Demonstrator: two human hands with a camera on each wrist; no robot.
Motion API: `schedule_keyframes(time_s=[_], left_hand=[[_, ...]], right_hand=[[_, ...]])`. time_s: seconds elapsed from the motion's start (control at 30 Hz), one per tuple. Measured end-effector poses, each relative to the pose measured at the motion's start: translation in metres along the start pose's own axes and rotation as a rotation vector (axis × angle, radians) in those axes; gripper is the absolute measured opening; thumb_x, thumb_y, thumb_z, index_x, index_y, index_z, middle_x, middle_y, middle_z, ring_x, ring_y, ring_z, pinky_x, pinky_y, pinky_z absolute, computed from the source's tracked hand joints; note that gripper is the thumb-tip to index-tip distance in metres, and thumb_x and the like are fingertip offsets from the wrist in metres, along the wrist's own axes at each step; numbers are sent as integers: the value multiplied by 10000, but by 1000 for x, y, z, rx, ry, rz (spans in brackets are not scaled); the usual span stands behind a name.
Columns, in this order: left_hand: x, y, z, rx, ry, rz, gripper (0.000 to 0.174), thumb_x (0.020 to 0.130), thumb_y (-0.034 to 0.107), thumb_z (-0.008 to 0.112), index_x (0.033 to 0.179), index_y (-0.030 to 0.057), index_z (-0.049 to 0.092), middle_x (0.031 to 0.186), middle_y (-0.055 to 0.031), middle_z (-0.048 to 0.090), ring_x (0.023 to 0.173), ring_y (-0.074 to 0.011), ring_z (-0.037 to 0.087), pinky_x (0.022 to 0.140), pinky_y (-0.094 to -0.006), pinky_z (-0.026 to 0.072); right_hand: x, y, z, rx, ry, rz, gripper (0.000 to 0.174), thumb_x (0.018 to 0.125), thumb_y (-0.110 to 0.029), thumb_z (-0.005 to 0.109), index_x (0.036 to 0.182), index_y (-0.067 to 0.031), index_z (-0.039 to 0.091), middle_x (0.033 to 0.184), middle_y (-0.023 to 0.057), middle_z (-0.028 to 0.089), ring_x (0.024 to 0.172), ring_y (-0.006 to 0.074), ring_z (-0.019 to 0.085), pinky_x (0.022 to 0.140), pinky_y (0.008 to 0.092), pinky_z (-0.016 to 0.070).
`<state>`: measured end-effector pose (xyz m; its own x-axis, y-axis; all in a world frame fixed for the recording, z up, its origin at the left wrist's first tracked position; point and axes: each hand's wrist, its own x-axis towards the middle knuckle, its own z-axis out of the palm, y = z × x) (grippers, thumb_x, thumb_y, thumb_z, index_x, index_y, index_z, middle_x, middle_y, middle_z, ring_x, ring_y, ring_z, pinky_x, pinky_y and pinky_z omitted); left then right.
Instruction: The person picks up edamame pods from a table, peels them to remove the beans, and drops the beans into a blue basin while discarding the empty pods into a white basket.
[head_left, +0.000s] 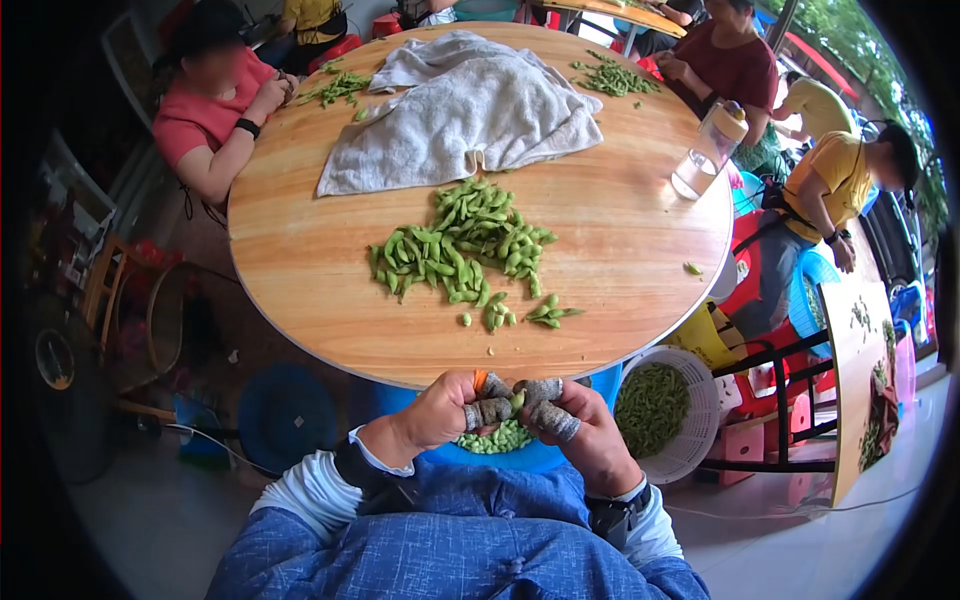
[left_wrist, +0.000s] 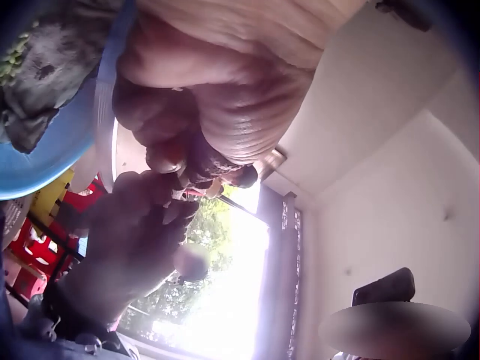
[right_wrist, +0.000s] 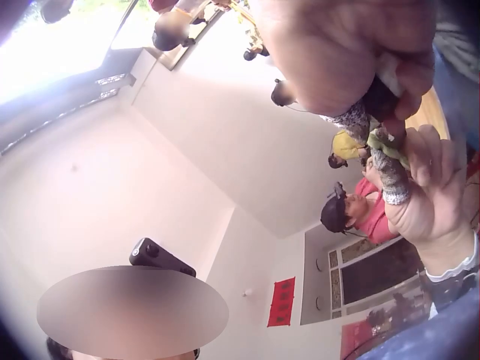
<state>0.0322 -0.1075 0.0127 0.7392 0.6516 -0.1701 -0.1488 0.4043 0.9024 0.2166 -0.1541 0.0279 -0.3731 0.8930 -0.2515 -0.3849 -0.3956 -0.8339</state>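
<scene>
Both hands meet over the lap, just off the table's near edge. The left hand (head_left: 440,412) and right hand (head_left: 590,430) wear grey wraps on thumb and finger, and pinch one green pod (head_left: 518,400) between them. In the right wrist view the pod (right_wrist: 384,139) shows between the wrapped fingertips. Shelled green beans (head_left: 495,438) lie below the hands in a blue basin (head_left: 535,460). A heap of green pods (head_left: 460,240) rests on the round wooden table (head_left: 290,290).
A grey towel (head_left: 470,105) covers the table's far middle. A clear bottle (head_left: 705,155) stands at the right edge. A white basket (head_left: 705,400) of pods sits on the floor at right. People sit around the table, with smaller pod piles before them.
</scene>
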Motion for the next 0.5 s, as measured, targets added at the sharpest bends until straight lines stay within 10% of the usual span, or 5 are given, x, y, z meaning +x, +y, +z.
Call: schedule_keyframes(time_s=[0.5], left_hand=[[0, 7, 3, 22, -26, -108, 208, 788, 228, 589, 749, 29, 543, 611, 55, 468, 533, -26, 392, 475, -168, 286]], right_hand=[[-2, 1, 0, -6, -33, -21, 281, 790, -99, 556, 1032, 33, 498, 972, 63, 570, 875, 123, 531, 786, 252, 416]])
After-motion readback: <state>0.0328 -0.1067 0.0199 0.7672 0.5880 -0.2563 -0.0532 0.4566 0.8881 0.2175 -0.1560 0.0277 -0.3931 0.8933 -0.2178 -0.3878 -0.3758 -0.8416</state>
